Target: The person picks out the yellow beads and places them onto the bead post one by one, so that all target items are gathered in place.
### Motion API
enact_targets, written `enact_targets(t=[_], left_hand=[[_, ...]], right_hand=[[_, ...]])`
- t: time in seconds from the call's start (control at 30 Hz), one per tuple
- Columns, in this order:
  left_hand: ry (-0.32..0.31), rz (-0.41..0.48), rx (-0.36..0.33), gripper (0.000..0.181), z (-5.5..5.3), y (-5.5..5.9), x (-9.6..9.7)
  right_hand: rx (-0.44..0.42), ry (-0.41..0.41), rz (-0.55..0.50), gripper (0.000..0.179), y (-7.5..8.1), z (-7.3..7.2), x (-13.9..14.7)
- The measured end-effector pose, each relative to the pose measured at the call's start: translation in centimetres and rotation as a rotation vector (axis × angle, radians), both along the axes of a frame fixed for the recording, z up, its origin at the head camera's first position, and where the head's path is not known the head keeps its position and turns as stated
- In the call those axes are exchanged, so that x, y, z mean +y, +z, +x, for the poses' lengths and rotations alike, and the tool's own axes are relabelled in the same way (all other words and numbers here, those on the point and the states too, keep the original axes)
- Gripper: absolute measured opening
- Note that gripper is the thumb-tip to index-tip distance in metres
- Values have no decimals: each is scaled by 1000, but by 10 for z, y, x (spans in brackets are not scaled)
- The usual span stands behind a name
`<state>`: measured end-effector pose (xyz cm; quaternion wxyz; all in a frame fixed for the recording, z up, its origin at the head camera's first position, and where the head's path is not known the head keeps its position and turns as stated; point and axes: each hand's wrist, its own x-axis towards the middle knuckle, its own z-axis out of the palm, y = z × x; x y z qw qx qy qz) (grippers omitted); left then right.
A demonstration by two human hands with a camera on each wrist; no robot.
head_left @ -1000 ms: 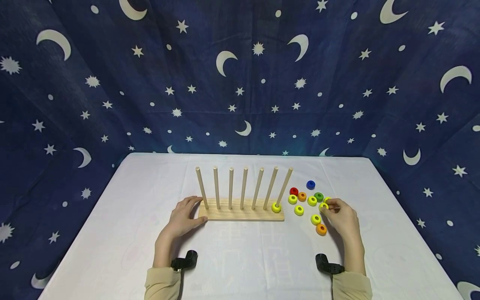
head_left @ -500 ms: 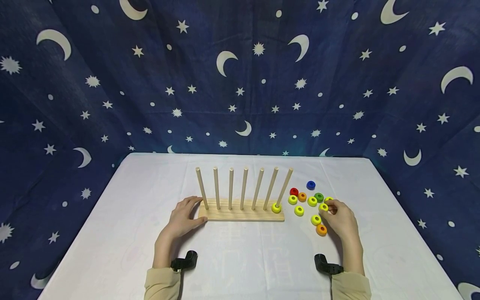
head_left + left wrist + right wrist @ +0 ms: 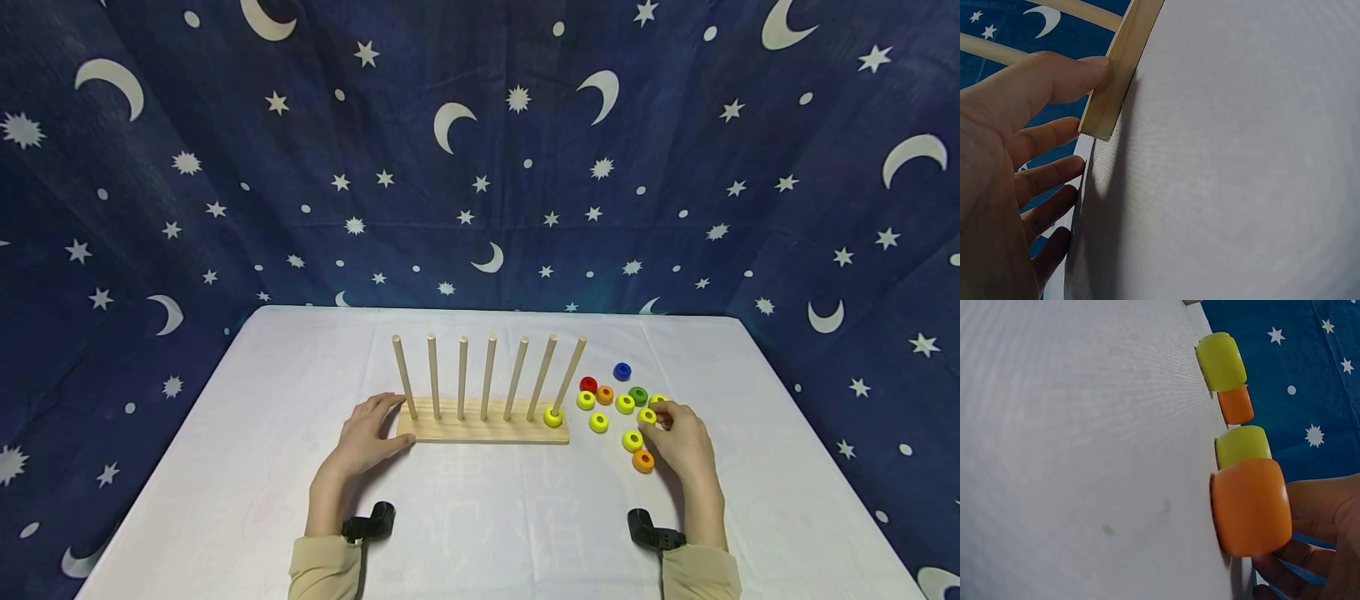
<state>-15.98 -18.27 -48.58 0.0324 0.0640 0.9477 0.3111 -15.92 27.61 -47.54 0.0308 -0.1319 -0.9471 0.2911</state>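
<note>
In the head view a wooden peg rack point(image 3: 480, 429) with a row of upright pegs stands on the white table. My left hand point(image 3: 367, 433) holds its left end, thumb on the front edge and fingers toward the back; in the left wrist view the thumb point(image 3: 1075, 78) lies against the wooden base point(image 3: 1113, 94). One yellow bead point(image 3: 553, 417) sits at the foot of the rightmost peg. My right hand point(image 3: 682, 437) pinches another yellow bead point(image 3: 647, 416) between thumb and index finger, low among the loose beads. In the right wrist view, an orange bead point(image 3: 1250, 509) hides its fingertips.
Loose beads lie right of the rack: a blue bead point(image 3: 622, 372), a red bead point(image 3: 588, 385), a green bead point(image 3: 638, 395), an orange bead point(image 3: 604, 395), a nearer orange bead point(image 3: 642, 461) and several yellow ones. A star-patterned cloth point(image 3: 480, 250) hangs behind the table.
My right hand has shifted slightly left, its fingers staying at the same yellow bead. The left hand and the rack have kept their places.
</note>
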Motion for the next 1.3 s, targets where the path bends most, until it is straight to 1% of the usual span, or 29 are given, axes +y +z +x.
enact_targets(t=[0.9,1.07,1.3], left_hand=[[10,10,-14,67,1,1,0],[12,7,-18,68,1,1,1],[1,2,-7,67,1,2,0]], right_hand=[[-8,19,5,42,5,1,1],[-23,-17,-11,42,7,1,-1],[-14,-66,-30,42,13,2,-5]])
